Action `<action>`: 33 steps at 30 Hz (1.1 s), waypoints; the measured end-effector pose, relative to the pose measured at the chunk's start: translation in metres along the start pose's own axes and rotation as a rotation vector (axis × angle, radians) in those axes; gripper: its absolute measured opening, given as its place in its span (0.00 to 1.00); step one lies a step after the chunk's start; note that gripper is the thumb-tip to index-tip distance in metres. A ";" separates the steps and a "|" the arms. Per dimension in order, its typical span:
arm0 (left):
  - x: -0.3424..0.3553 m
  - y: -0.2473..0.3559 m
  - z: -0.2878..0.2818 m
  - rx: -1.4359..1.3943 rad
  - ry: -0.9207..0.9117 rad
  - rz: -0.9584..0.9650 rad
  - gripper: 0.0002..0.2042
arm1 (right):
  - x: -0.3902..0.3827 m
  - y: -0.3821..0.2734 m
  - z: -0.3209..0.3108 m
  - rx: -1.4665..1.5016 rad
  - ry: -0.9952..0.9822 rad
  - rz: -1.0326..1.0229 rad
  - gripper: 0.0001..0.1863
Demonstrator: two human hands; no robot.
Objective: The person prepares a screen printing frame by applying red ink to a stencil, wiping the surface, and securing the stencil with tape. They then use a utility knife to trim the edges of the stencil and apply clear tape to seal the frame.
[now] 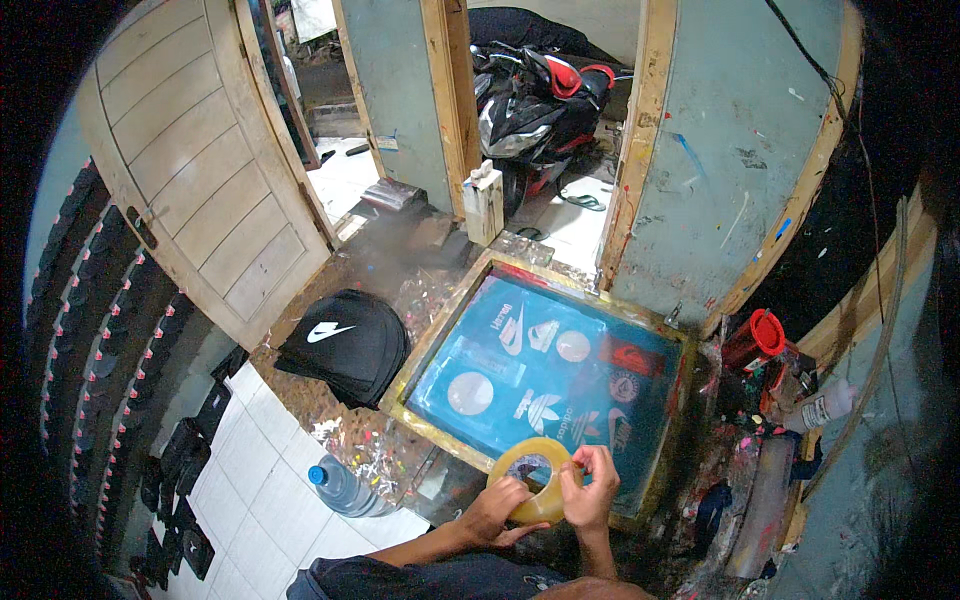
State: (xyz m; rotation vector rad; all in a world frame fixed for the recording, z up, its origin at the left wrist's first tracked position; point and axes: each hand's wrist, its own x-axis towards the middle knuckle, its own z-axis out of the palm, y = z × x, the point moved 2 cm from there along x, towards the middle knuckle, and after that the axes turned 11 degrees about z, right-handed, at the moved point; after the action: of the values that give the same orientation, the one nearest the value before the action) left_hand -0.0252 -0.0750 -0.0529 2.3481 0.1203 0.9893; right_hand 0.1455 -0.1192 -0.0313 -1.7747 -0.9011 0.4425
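Observation:
My left hand (497, 512) grips a roll of yellowish clear packing tape (537, 447) by its lower left side, with the fingers bent into the ring. On the opposite side of the roll, the fingers of my right hand (590, 487) pinch together at its edge. Whether a loose end of tape lies between them is too small to tell. Just beyond the roll lies a printing screen with teal mesh (480, 345) and several pale logo shapes in it. Its stained yellowish frame (436, 433) rests on the worktable, partly hidden by my hands.
Left of the screen sits a stack of black cap panels (355, 365) with a white mark on top. A clear water bottle with a blue cap (340, 487) stands near the table. Right are a red tub (755, 338) and a white bottle (822, 408). A motorcycle (530, 120) stands beyond the doorway.

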 end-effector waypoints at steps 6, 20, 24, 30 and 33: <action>-0.004 -0.003 -0.001 -0.040 -0.007 0.022 0.23 | -0.004 -0.005 0.000 -0.005 0.021 -0.036 0.10; -0.010 -0.008 -0.011 -0.108 -0.152 0.049 0.23 | -0.025 -0.008 -0.034 0.037 -0.072 0.089 0.10; -0.014 -0.016 -0.016 -0.159 -0.264 0.126 0.21 | 0.001 -0.004 -0.062 0.016 -0.497 0.061 0.10; -0.008 -0.026 -0.021 -0.185 -0.459 0.103 0.22 | 0.005 0.013 -0.056 -0.017 -0.542 -0.321 0.06; 0.010 -0.018 -0.032 -0.131 -0.489 0.117 0.22 | -0.020 0.025 -0.062 -0.057 -0.621 -0.215 0.06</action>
State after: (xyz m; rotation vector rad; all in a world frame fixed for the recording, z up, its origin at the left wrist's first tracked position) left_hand -0.0371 -0.0413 -0.0386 2.4206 -0.2669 0.4331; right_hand 0.1835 -0.1780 -0.0327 -1.5837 -1.5314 0.8557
